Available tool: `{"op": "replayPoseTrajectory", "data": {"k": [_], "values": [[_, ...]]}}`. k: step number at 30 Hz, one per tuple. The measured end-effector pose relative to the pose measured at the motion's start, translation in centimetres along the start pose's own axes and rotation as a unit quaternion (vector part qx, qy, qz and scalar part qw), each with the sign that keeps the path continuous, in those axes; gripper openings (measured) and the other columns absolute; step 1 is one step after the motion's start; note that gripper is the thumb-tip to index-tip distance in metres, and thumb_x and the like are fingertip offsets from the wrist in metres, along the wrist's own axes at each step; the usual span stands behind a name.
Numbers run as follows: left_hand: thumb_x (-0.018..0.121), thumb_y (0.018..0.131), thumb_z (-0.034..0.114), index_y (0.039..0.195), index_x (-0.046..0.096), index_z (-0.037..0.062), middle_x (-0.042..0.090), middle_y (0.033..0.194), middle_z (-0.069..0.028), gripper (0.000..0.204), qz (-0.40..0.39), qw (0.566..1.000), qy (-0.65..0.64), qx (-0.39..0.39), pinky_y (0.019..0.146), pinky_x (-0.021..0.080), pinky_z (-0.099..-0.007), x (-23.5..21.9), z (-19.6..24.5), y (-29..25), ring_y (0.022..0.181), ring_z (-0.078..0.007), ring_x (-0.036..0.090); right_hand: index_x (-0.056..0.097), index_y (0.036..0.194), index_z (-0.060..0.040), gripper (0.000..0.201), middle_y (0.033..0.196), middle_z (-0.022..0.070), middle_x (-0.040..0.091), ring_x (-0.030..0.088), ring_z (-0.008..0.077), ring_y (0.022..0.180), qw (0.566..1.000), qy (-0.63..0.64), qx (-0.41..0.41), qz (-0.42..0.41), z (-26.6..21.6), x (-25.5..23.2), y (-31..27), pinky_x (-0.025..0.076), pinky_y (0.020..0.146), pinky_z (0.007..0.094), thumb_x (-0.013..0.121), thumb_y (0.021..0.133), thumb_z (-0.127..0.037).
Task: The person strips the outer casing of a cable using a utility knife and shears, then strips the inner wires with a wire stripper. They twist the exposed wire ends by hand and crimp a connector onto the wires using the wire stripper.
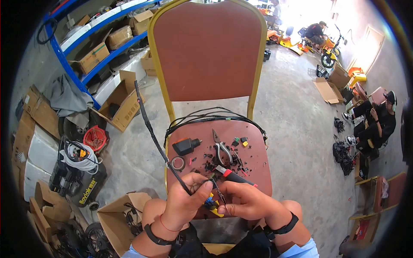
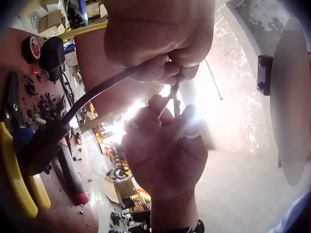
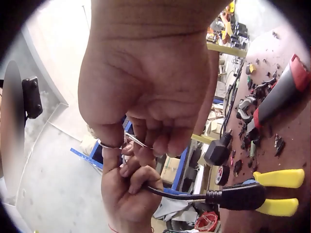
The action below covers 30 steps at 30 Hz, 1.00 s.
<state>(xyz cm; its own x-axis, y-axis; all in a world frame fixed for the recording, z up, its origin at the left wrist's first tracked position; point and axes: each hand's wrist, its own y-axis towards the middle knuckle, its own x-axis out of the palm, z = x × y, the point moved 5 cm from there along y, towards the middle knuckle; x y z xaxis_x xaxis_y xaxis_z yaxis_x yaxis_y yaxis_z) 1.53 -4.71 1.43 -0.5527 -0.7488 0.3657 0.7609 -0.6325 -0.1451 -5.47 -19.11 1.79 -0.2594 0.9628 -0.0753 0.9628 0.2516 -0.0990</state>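
My left hand [image 1: 189, 195] grips a black cable [image 1: 159, 144] that sticks up and away to the upper left. In the right wrist view the cable also runs to a thick black connector [image 3: 238, 196]. Close beside it, my right hand [image 1: 247, 200] holds small metal scissors [image 1: 221, 194], a thin loop around the thumb. Their blades meet the left fingertips, which hide the cable's end. Below the hands, on the chair seat [image 1: 258, 161], lie yellow-handled pliers [image 3: 279, 179], a red-and-black utility knife [image 1: 235, 176] and grey-handled needle-nose pliers [image 1: 223, 151].
A black bottle-shaped piece [image 1: 186, 146], a tape roll [image 1: 177, 163] and dark scraps share the seat. More cable [image 1: 202, 113] is coiled by the backrest [image 1: 208, 51]. An open carton [image 1: 112, 215] stands left of my legs. A seated person [image 1: 380, 122] is at the right.
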Motion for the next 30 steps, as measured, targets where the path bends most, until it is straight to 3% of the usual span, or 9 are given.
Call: {"op": "replayPoseTrajectory", "data": {"k": [3,18,30], "values": [[0.060,0.096,0.008,0.100,0.059,-0.0021,0.067,0.088,-0.0044,0.011,-0.005,1.000,0.003,-0.002,0.073,0.050,-0.0230,-0.1,-0.1,0.1,0.079,-0.0076,0.062,0.053,0.102,-0.0009,0.042,0.081,0.0066,0.054,0.048,0.0139,0.072,0.999,-0.010,-0.044,0.014,0.6,0.1,0.2,0.042,0.063,0.0295,0.075,0.085,-0.032],[0.061,0.095,0.008,0.099,0.059,-0.0012,0.067,0.088,-0.0044,0.010,-0.010,1.000,-0.019,-0.006,0.071,0.050,-0.0221,0.0,-0.2,0.1,0.078,-0.0076,0.062,0.052,0.099,-0.0012,0.035,0.079,0.0058,0.053,0.047,0.0150,0.070,0.999,-0.003,-0.040,0.006,0.5,0.2,0.2,0.042,0.062,0.0304,0.073,0.087,-0.027],[0.060,0.095,0.006,0.097,0.059,0.0007,0.064,0.085,-0.0007,0.006,-0.005,0.999,-0.037,-0.003,0.070,0.048,-0.0210,0.0,-0.2,0.1,0.076,-0.0048,0.059,0.054,0.102,0.0000,0.037,0.079,0.0059,0.055,0.048,0.0132,0.071,1.000,0.014,0.007,0.014,0.0,0.1,0.0,0.042,0.062,0.0292,0.075,0.085,-0.026]]}}
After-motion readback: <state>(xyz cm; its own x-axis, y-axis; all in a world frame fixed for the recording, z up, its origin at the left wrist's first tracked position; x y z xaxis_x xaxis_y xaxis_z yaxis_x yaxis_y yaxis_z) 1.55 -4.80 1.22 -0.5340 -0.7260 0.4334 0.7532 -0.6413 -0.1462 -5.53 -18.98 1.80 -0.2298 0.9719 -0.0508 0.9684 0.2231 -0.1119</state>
